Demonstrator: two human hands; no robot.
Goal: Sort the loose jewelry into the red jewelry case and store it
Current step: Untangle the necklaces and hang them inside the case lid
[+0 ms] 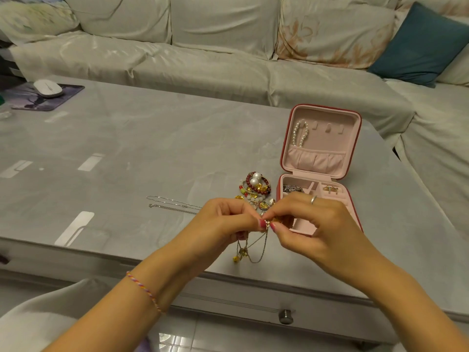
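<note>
The red jewelry case lies open on the table, its pink lid upright with a pearl bracelet hung inside. Silver pieces and gold earrings sit in its tray compartments. My left hand and my right hand meet above the table's front edge, both pinching the clasp of a thin gold chain necklace that dangles below them with small gold charms. A heap of loose jewelry with red beads and pearls lies just behind my hands. Two thin silver chains stretch to the left.
The grey table has a drawer knob on its front. A white mouse on a dark mouse pad sits at the far left. A pale sofa with a teal cushion stands behind.
</note>
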